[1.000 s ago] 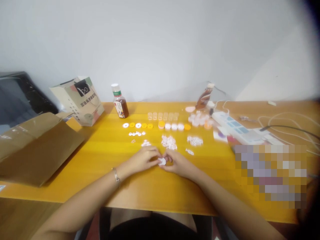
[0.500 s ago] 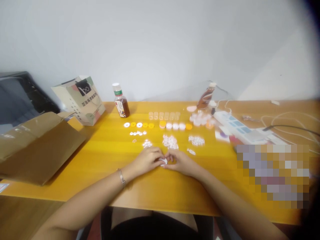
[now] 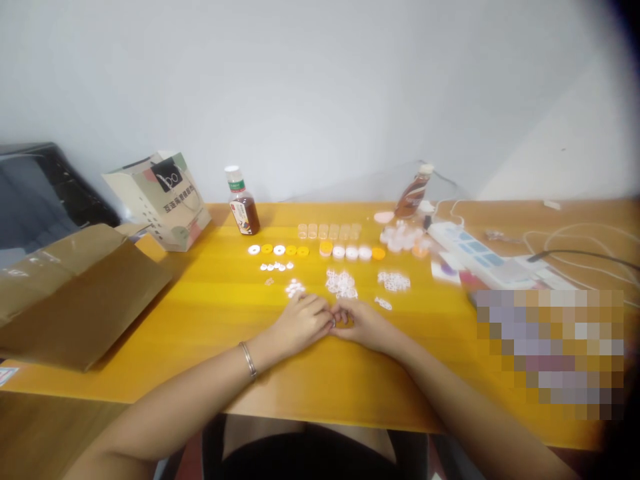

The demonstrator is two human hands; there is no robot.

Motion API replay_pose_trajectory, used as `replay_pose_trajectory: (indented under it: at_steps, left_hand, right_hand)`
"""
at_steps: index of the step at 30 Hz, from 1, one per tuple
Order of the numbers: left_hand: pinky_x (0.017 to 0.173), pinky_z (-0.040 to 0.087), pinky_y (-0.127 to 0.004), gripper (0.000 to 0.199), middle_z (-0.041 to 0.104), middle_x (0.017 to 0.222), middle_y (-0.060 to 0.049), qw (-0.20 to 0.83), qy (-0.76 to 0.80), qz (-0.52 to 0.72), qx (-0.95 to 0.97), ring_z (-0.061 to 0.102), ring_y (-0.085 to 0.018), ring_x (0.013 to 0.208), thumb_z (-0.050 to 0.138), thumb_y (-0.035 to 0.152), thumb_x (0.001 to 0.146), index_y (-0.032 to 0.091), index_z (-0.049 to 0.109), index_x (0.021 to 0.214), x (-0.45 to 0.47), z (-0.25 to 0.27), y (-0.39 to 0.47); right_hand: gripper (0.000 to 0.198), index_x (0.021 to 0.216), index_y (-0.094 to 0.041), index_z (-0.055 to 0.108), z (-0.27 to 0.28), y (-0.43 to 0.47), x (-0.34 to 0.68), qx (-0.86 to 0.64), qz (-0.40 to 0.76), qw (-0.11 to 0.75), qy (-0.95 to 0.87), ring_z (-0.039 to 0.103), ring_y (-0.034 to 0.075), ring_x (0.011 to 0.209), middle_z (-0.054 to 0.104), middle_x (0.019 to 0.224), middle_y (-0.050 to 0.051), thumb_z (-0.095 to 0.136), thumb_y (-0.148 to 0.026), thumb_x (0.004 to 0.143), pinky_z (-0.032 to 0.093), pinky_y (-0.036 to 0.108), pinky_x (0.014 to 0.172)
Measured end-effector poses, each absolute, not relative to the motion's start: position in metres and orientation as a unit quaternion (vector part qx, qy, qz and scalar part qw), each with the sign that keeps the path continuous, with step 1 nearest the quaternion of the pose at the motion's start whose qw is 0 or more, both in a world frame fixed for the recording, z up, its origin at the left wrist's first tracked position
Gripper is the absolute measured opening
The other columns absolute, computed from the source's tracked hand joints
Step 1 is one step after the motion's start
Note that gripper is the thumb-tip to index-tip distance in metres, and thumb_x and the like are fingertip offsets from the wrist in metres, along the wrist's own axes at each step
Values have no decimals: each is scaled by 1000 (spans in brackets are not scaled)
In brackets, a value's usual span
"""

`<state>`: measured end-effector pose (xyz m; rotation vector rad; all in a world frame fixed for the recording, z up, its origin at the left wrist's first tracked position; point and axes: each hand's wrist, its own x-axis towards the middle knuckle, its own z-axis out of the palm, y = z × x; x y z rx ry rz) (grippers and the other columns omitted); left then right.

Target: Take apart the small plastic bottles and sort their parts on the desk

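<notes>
My left hand (image 3: 305, 323) and my right hand (image 3: 364, 325) meet over the table, fingertips touching. Both are closed on a small white piece (image 3: 333, 323), of which only a sliver shows between the fingers; its exact kind is hidden. Just beyond my left hand lies a small pile of white pieces (image 3: 294, 287). Ahead of my right hand are a heap of white ring-like parts (image 3: 341, 284), another such heap (image 3: 393, 281) and a white fish-shaped piece (image 3: 383, 303). Farther back sit white and yellow discs (image 3: 279, 251), round caps (image 3: 352, 253) and clear cups (image 3: 323, 232) in rows.
On the left stand a cardboard box (image 3: 75, 293), a paper bag (image 3: 173, 207) and a bottle of dark liquid (image 3: 243, 207). Toward the right are a tilted brown bottle (image 3: 414, 192), a pile of pale translucent pieces (image 3: 403, 237), a power strip (image 3: 470, 250) and loose cables (image 3: 575, 253).
My left hand has turned and shifted slightly right, its fingers now covering most of the white piece that showed before. My right hand has stayed nearly in place.
</notes>
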<state>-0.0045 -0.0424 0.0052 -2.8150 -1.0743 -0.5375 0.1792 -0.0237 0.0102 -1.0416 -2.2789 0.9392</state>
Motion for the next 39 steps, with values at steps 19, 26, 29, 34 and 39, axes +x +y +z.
replay_pose_trajectory:
  at_steps: [19, 26, 29, 34, 39]
  left_hand:
    - [76, 33, -31, 17, 63, 76, -2, -41, -369, -215, -903, 55, -15, 77, 47, 26, 85, 17, 60, 78, -3, 3, -38]
    - [75, 34, -29, 16, 66, 85, -1, -46, -431, -284, -855, 57, -15, 80, 49, 29, 84, 20, 62, 82, -36, 20, -20]
    - [75, 32, -30, 14, 66, 86, -2, -5, -485, -254, -837, 57, -16, 82, 52, 28, 82, 20, 63, 80, -60, 24, -4]
    - [73, 28, -30, 13, 65, 84, -2, 19, -512, -175, -841, 55, -17, 84, 53, 29, 81, 21, 63, 78, -74, 24, 7]
    - [72, 26, -31, 12, 64, 83, -2, 32, -494, -155, -855, 53, -17, 85, 52, 27, 81, 22, 63, 78, -70, 25, 4]
  right_hand:
    - [9, 70, -19, 54, 12, -24, 177, -384, 339, 237, -825, 47, 11, 58, 51, 62, -4, 61, -16, 66, 39, 22, 56]
    - [13, 76, -18, 57, 9, -24, 179, -391, 356, 224, -819, 49, 12, 61, 55, 66, -2, 65, -23, 66, 39, 23, 56]
    - [13, 76, -18, 57, 10, -24, 179, -394, 353, 219, -820, 50, 12, 62, 55, 67, -2, 65, -23, 66, 39, 23, 58]
    - [13, 77, -18, 58, 12, -24, 180, -389, 356, 216, -821, 50, 12, 62, 55, 67, -2, 64, -23, 67, 39, 23, 57]
    - [12, 76, -18, 57, 12, -24, 180, -391, 364, 223, -815, 50, 12, 62, 54, 67, -2, 64, -23, 67, 39, 23, 57]
